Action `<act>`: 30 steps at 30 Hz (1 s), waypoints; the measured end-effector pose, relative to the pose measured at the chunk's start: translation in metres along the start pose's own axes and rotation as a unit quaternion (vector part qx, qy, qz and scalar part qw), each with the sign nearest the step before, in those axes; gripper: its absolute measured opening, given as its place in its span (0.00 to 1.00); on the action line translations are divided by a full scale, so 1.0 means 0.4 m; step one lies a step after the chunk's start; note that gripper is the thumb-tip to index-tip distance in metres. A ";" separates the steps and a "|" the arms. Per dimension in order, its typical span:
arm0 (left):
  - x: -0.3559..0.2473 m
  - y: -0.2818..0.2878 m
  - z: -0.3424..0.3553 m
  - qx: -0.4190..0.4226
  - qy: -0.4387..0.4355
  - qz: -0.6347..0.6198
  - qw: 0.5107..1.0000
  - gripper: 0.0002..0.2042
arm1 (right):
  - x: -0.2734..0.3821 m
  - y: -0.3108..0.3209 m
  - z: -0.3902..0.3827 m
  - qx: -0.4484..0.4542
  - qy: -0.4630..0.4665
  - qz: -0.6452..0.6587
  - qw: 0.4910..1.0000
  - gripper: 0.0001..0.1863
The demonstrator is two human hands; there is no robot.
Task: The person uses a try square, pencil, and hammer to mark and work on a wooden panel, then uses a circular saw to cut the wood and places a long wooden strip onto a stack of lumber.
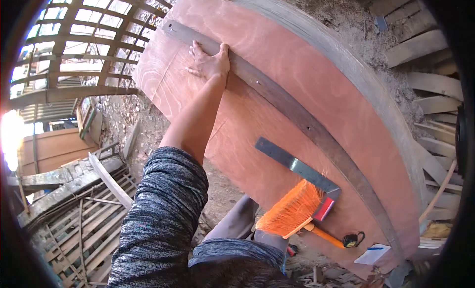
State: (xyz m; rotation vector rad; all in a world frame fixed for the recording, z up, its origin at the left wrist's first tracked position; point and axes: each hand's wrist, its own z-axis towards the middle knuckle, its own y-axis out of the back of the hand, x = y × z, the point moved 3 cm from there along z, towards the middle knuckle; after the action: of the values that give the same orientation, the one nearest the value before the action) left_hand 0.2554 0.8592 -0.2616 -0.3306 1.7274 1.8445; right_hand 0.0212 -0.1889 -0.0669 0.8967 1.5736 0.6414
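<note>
My left hand (pixel 210 62) presses down with its fingers spread, lying across a long dark straightedge (pixel 277 97) and the reddish plywood sheet (pixel 257 124) under it. The straightedge runs from the far left end of the sheet to its near right end and looks curved in this lens. My right hand is not in view. Closer to me on the plywood lie a metal square (pixel 297 166) with a red part, and an orange-bristled brush (pixel 292 209) beside it. A tape measure (pixel 350 240) and a white paper (pixel 372 254) with a blue pen are near the right end.
Beneath the plywood shows the edge of a greyish board (pixel 346 60). Curved wood pieces (pixel 420 48) are stacked on the right. A wooden lattice (pixel 64 40) stands at the far left, with a slatted frame (pixel 89 228) below it. Wood scraps litter the ground near my legs.
</note>
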 end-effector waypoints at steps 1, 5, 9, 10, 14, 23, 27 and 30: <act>-0.014 -0.029 -0.017 0.003 -0.004 -0.011 1.000 0.55 | 0.009 0.058 0.010 -0.029 0.019 0.023 0.999 0.41; 0.016 0.006 0.003 -0.006 -0.005 -0.005 1.000 0.54 | 0.397 0.308 0.327 -0.104 0.062 0.421 0.899 0.38; -0.015 -0.025 -0.029 0.013 0.001 -0.029 0.999 0.53 | 0.957 0.745 0.502 -0.008 0.151 0.610 0.778 0.33; -0.001 -0.013 -0.021 0.001 -0.009 -0.023 1.000 0.53 | 1.057 0.786 0.547 0.117 0.174 0.676 0.706 0.29; 0.021 -0.004 0.001 -0.011 -0.012 -0.014 1.000 0.52 | 1.385 0.954 0.589 0.023 0.448 0.571 0.687 0.19; -0.008 0.010 -0.012 0.006 -0.013 -0.039 0.999 0.51 | 1.623 1.066 0.603 -0.184 0.599 0.515 0.585 0.19; -0.001 -0.013 -0.023 0.006 -0.019 -0.022 1.000 0.52 | 1.683 0.989 0.667 -0.079 0.598 0.382 0.700 0.17; 0.021 0.010 -0.010 -0.009 -0.018 -0.030 0.999 0.52 | 1.649 1.068 0.616 -0.180 0.589 0.487 0.620 0.18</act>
State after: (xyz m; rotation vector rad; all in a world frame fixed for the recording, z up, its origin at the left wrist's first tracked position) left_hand 0.2457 0.8576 -0.2636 -0.3504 1.6591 1.8134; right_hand 0.3141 0.5774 -0.1399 1.0094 1.7446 2.6768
